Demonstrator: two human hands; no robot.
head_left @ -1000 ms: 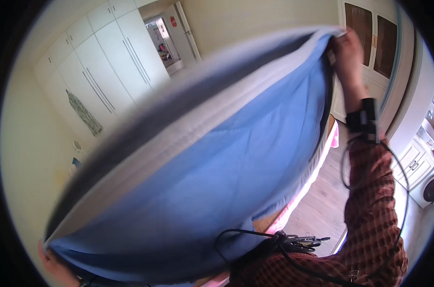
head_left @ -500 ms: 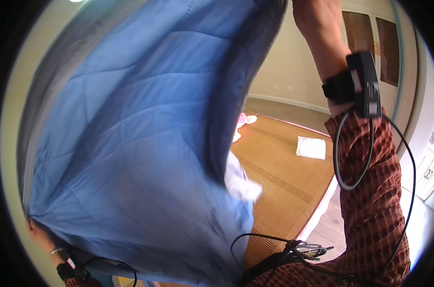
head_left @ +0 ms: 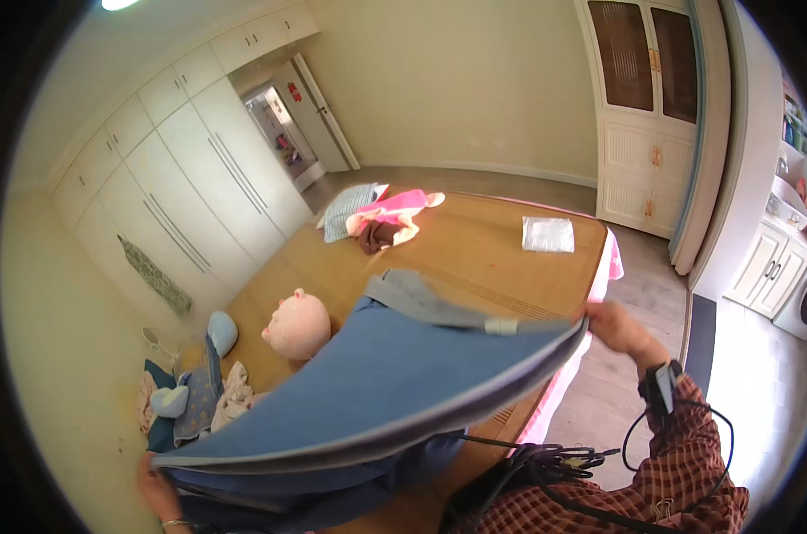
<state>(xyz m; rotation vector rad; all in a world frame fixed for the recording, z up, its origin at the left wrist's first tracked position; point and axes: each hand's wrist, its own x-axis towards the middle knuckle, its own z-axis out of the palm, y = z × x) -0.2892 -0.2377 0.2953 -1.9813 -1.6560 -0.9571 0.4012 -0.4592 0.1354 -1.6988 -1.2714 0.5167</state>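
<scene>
A blue quilt (head_left: 359,374) with a grey edge stretches between my two hands above the bed, its far end lying on the brown mat (head_left: 474,231). At the lower left, my left hand (head_left: 158,489) grips one corner. My right hand (head_left: 619,327), out to the right past the bed's edge, pinches the opposite corner. The near edge sags in a curve between them, and more folded blue cloth hangs beneath it. A pale tag (head_left: 501,327) shows on the grey border. Just beyond the quilt sits a pink plush toy (head_left: 298,326).
Farther back lie a striped pillow (head_left: 348,212), pink clothing (head_left: 394,208) and a white folded packet (head_left: 547,235). Cushions and cloths (head_left: 194,400) are heaped by the left wall. White wardrobes (head_left: 181,191) line the left. Black cables (head_left: 555,458) hang near my right arm.
The quilt was raised high, blocking most of the view; now it has dropped low over the bed. My right hand has come down from the top, and my left hand is slightly lower and farther right.
</scene>
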